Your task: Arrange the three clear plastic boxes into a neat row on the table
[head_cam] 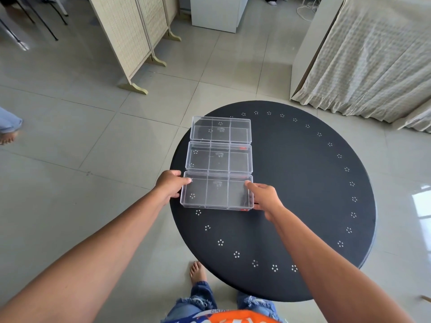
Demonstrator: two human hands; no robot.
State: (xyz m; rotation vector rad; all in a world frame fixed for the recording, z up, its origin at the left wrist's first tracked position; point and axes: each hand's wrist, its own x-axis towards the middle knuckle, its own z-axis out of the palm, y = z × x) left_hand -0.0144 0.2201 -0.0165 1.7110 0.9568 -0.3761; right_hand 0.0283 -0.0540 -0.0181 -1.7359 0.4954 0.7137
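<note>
floor (98, 145) under me is big pale grey-green tiles, pretty glossy, with window light bouncing off it at the far right (422, 201). round black table (303, 187) in front of me with a ring of little white flower dots near its edge. off to the left there's a folding woven screen (126, 36) on cream wooden feet, a white cabinet (217, 12) further back, and on the right a cream waffle-textured cloth (373, 57) draped down to the tiles.
</note>
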